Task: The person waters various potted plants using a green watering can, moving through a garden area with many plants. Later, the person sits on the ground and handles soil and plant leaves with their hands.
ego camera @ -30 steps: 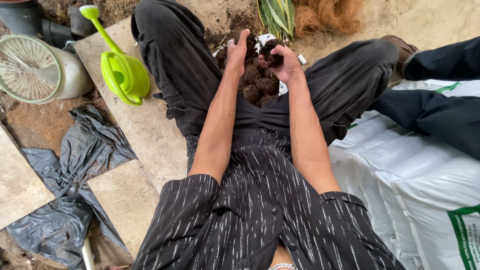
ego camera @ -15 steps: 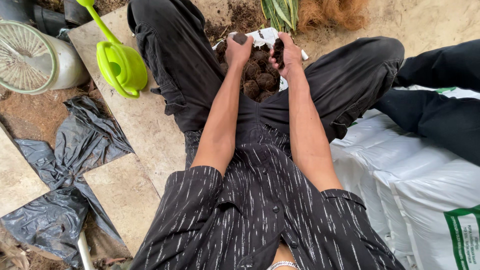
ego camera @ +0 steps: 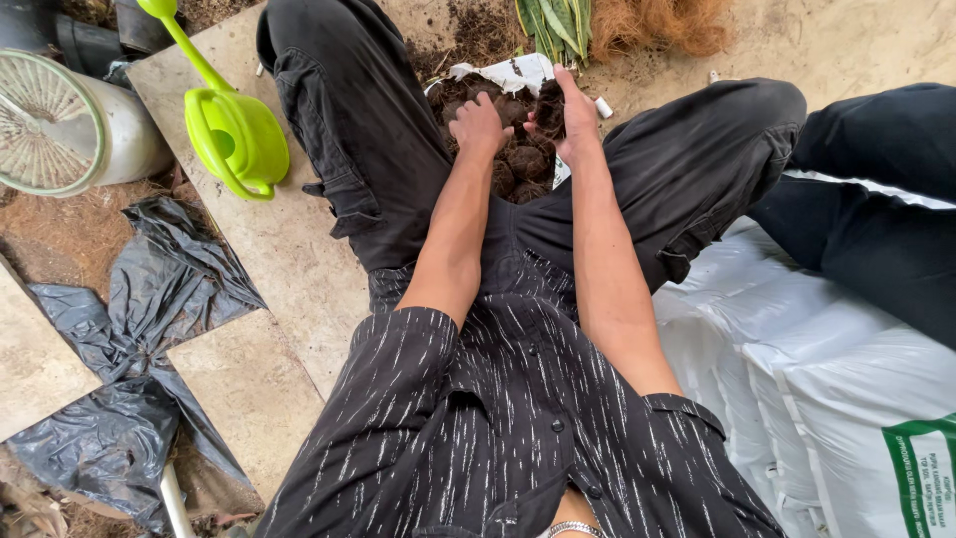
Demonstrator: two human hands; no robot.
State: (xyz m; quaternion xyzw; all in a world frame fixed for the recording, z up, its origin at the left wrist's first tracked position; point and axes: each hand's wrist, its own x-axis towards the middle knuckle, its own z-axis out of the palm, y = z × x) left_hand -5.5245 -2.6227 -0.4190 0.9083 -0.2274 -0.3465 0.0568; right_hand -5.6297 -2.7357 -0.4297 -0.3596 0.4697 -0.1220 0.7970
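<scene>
Both hands sit slightly lower and closer together than half a second ago, and the view has tipped so the watering can shows more fully. At twelve o'clock, between the person's spread knees in black trousers (ego camera: 368, 130), an open white bag (ego camera: 518, 72) holds dark brown husk chunks (ego camera: 526, 159). Left hand (ego camera: 480, 125) lies palm down on the chunks at about eleven o'clock of the pile, fingers curled loosely into them; whether it grips any piece cannot be told from here. Right hand (ego camera: 570, 112) is at one o'clock of the pile, raised a little, its fingers and thumb closed on one dark chunk (ego camera: 549, 105) held just above the rest. The two hands are near each other but not touching.

At ten o'clock a lime-green watering can (ego camera: 231, 130) rests on a pale stone slab (ego camera: 289, 259), its spout pointing to the upper left. Farther out at nine o'clock lies a round white fan (ego camera: 60, 125) on its side. Crumpled black plastic sheeting (ego camera: 149, 309) spreads at eight o'clock, over bare ground and between slabs. At three to four o'clock, stacked white sacks (ego camera: 846, 399) lie just beside the right thigh, and another person's dark-clad leg (ego camera: 876, 199) rests across them. Green striped leaves (ego camera: 553, 22) and a tuft of brown fibre (ego camera: 657, 22) show at twelve o'clock beyond the bag.
</scene>
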